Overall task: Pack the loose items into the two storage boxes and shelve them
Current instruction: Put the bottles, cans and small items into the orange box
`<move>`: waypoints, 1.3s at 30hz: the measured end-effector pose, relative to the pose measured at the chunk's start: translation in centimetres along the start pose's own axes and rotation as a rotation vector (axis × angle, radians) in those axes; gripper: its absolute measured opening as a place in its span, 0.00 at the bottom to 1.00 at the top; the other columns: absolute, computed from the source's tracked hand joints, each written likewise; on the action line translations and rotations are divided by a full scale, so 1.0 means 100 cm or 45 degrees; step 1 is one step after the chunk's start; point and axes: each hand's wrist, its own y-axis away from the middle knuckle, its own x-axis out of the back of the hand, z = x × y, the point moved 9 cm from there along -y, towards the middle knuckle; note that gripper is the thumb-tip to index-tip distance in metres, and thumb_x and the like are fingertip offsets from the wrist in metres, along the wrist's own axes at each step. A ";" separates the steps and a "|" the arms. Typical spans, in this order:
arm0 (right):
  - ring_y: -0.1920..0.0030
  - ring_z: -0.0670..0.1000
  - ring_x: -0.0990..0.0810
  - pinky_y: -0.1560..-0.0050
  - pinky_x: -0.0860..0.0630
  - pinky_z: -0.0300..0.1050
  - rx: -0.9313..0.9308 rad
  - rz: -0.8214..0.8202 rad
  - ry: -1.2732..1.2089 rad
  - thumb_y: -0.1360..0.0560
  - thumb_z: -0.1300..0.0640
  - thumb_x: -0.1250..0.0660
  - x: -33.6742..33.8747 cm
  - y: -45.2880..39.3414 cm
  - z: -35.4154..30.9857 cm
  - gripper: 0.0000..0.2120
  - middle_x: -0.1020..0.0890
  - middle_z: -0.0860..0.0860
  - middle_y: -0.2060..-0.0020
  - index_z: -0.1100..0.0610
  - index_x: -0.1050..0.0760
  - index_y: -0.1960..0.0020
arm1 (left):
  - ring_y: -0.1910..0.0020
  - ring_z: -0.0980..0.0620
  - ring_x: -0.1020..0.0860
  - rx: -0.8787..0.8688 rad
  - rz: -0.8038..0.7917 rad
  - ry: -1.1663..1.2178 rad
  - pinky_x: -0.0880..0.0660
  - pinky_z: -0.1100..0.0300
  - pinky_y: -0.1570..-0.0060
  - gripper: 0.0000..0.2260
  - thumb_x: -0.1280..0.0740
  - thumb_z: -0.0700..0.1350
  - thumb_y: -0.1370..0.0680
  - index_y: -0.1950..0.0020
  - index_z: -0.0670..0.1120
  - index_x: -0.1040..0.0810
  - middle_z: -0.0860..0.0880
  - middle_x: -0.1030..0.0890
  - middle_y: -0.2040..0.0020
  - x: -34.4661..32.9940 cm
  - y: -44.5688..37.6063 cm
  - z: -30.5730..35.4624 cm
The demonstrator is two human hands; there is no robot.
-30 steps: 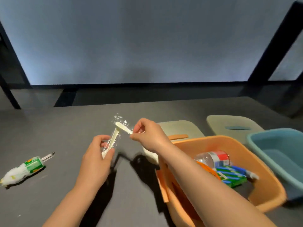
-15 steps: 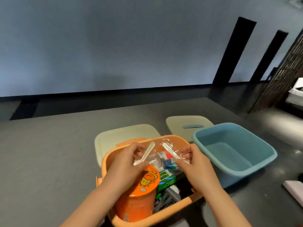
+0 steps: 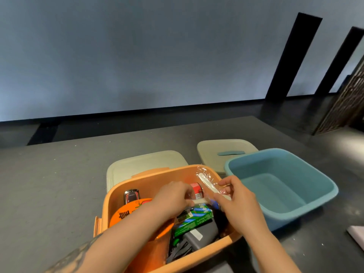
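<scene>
Head view: I have both hands over the orange box (image 3: 151,181) on the bench (image 3: 59,184).

My right hand (image 3: 235,196) pinches a white utensil in clear wrap (image 3: 206,181) above the orange box; my left hand (image 3: 175,197) grips the wrap's near end. The blue box (image 3: 307,211) sits just right of the orange box.

On the counter (image 3: 59,184) the filled box (image 3: 122,196) sits at 6 o'clock, the empty box (image 3: 307,213) just beside it at 3 o'clock. One lid (image 3: 141,164) lies behind the filled box at 12 o'clock; the other lid (image 3: 216,150) lies behind the empty box, at its 11 o'clock.
</scene>
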 end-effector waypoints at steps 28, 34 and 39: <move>0.52 0.44 0.29 0.52 0.38 0.41 0.608 -0.602 0.580 0.30 0.53 0.27 -0.086 -0.024 -0.052 0.04 0.23 0.39 0.61 0.45 0.19 0.57 | 0.58 0.59 0.24 0.252 0.641 0.276 0.26 0.55 0.53 0.04 0.29 0.48 0.28 0.55 0.57 0.19 0.60 0.21 0.59 0.068 0.084 -0.060; 0.52 0.40 0.29 0.48 0.30 0.42 0.547 -0.397 0.410 0.26 0.51 0.32 -0.066 -0.025 -0.044 0.06 0.24 0.37 0.55 0.43 0.20 0.51 | 0.57 0.58 0.24 0.329 0.671 0.337 0.26 0.53 0.51 0.03 0.28 0.46 0.28 0.57 0.55 0.18 0.58 0.20 0.59 0.073 0.095 -0.080; 0.54 0.39 0.25 0.54 0.31 0.36 0.629 -0.198 0.184 0.26 0.56 0.32 -0.054 -0.019 -0.105 0.07 0.22 0.38 0.56 0.43 0.21 0.53 | 0.61 0.60 0.23 0.470 0.765 0.420 0.26 0.55 0.52 0.04 0.28 0.45 0.29 0.61 0.55 0.20 0.58 0.20 0.62 0.092 0.123 -0.119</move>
